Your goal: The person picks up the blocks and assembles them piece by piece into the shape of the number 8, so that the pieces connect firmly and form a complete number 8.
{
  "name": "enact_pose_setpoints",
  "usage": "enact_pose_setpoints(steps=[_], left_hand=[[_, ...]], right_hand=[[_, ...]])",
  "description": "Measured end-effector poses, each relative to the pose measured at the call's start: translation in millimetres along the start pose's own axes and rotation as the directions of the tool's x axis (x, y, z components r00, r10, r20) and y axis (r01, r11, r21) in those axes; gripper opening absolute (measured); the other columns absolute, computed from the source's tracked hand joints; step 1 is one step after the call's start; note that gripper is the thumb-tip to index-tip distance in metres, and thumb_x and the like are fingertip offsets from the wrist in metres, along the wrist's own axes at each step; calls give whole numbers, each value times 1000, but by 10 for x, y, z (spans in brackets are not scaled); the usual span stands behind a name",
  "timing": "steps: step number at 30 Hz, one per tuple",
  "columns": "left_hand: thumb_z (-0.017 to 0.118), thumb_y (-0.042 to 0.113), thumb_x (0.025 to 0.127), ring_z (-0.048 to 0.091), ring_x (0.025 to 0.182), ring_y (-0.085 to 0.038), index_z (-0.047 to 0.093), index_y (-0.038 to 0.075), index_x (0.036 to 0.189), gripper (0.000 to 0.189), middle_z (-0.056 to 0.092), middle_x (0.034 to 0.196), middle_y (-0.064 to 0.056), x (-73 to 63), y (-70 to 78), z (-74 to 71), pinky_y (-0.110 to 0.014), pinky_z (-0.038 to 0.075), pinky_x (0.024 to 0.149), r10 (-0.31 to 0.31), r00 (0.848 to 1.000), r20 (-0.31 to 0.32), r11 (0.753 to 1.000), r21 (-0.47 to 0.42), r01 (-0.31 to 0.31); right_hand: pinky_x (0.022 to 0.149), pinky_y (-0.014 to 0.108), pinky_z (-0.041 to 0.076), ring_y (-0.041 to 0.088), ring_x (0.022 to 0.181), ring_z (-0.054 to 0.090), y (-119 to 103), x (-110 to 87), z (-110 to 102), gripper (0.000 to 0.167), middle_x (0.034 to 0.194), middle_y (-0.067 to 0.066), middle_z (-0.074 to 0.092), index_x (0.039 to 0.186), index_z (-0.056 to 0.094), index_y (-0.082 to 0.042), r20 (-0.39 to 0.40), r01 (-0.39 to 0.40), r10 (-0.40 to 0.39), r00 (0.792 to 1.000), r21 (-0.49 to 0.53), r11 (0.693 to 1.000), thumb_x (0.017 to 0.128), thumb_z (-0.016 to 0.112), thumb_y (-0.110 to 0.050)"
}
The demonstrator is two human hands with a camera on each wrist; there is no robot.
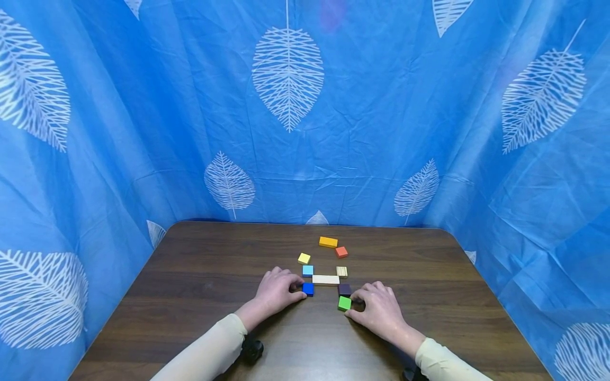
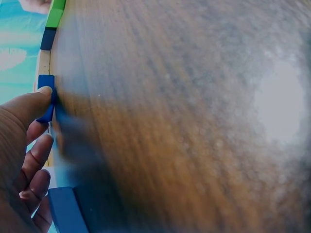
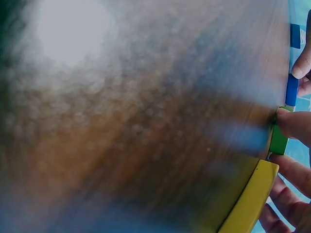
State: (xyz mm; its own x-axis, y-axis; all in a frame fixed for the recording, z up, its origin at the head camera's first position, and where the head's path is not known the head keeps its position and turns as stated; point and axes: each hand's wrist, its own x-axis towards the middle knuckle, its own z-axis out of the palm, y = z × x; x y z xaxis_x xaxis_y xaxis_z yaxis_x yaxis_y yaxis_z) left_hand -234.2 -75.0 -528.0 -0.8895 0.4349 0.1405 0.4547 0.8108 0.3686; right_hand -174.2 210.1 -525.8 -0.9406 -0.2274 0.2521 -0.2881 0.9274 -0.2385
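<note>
My left hand (image 1: 278, 290) pinches a dark blue block (image 1: 308, 289) between thumb and fingers, low over the table. In the left wrist view the thumb presses the near face of that blue block (image 2: 46, 82). My right hand (image 1: 378, 308) holds a bright green block (image 1: 344, 303) by thumb and fingers, just in front of a dark purple block (image 1: 344, 290). The right wrist view shows the thumb at one end of the green block (image 3: 279, 139). Between the two hands lies a long pale wooden block (image 1: 326, 280), with the blue and purple blocks at its near corners.
Behind the long block sit a light blue block (image 1: 307, 271) and a striped wooden block (image 1: 341, 272). Farther back are a yellow block (image 1: 304, 259), a red-orange block (image 1: 341, 252) and an orange block (image 1: 328, 242). A blue leaf-patterned curtain (image 1: 343, 132) hangs behind the brown table (image 1: 214, 254).
</note>
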Motion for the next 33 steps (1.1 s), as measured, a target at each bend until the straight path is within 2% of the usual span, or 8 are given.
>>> enact_pose_setpoints(steps=[11, 18, 25, 29, 33], left_hand=[[81, 48, 86, 45, 83, -13, 78, 20, 112, 38, 59, 84, 12, -3, 8, -22, -33, 37, 74, -6, 1000, 2, 1000, -4, 6], [81, 48, 85, 46, 86, -14, 78, 22, 116, 41, 59, 87, 11, -1, -19, -104, -35, 38, 76, -16, 1000, -12, 1000, -25, 16], [81, 43, 87, 51, 97, -19, 76, 20, 120, 40, 65, 99, 4, -45, -175, -290, -43, 42, 86, -43, 999, -28, 993, -113, 40], [82, 39, 87, 53, 102, -20, 77, 19, 119, 38, 67, 103, 4, -135, -303, -380, -46, 43, 90, -71, 997, -25, 984, -167, 66], [83, 42, 85, 55, 106, -22, 78, 19, 114, 37, 69, 106, 6, -265, -401, -414, -49, 44, 94, -103, 994, -22, 982, -161, 99]], right_hand=[[83, 44, 43, 15, 89, 54, 15, -3, 18, 32, 84, -14, 60, 91, 78, -23, -4, 4, -4, 1000, 3, 1000, 72, 90, -46], [82, 43, 44, 14, 87, 56, 23, -1, 28, 31, 85, -14, 61, 90, 77, -24, -10, 8, -8, 1000, 5, 1000, 72, 90, -46], [79, 40, 43, 13, 85, 55, 25, 4, 27, 31, 85, -14, 59, 89, 76, -24, -4, 8, -7, 1000, 27, 1000, 72, 90, -45], [77, 38, 42, 11, 84, 53, 23, 2, 21, 30, 84, -15, 58, 89, 75, -24, 8, 1, -1, 1000, 50, 999, 72, 90, -44], [76, 37, 42, 11, 84, 52, 21, -2, 11, 30, 84, -15, 57, 89, 75, -24, 19, -6, 5, 1000, 60, 998, 72, 90, -44]])
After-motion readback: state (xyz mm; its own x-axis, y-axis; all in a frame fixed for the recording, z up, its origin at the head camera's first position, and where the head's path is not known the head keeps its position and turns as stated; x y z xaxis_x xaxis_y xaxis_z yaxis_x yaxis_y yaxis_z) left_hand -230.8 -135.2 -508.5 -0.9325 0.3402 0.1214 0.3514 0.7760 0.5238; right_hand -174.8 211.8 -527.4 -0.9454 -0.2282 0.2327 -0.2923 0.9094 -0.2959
